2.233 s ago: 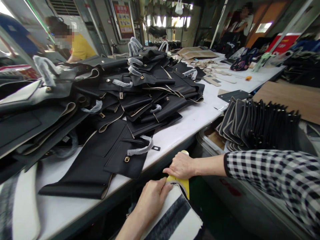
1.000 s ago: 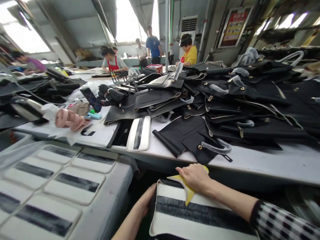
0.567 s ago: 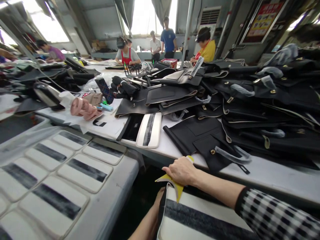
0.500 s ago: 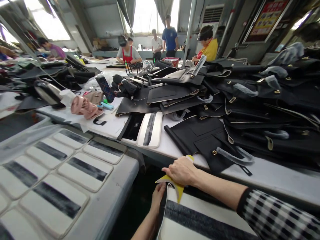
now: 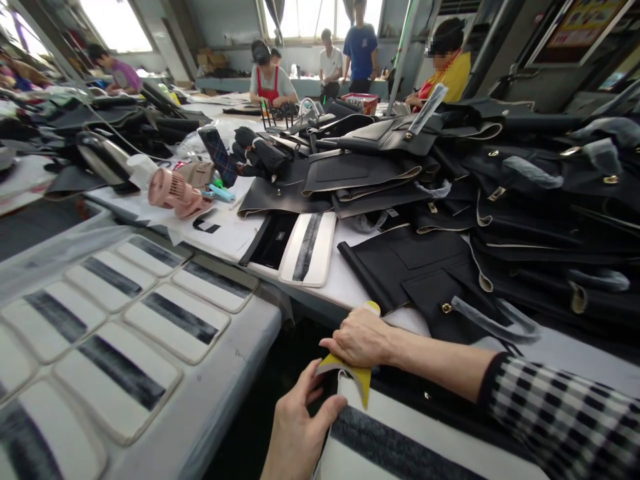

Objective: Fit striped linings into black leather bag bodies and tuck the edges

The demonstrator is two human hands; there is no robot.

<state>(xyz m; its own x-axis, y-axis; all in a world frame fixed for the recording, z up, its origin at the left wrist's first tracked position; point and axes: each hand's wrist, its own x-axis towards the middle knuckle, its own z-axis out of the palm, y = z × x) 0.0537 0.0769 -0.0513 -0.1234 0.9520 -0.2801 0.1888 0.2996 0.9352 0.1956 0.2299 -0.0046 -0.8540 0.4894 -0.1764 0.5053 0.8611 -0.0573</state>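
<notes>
Right hand (image 5: 361, 339) clamping yellow scraper (image 5: 359, 379), tip pointing down onto striped panel (image 5: 400, 440); left hand (image 5: 299, 427), fingers spread, gripping its corner.

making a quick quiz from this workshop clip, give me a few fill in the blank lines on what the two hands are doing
1. The right hand presses a ____ scraper onto the panel.
2. The white panel under both hands carries a dark ____ along its middle.
3. The left hand grips the panel at its ____ corner.
4. On the table beyond lies a small ____ fan.

Missing words: yellow; stripe; near left; pink
</notes>
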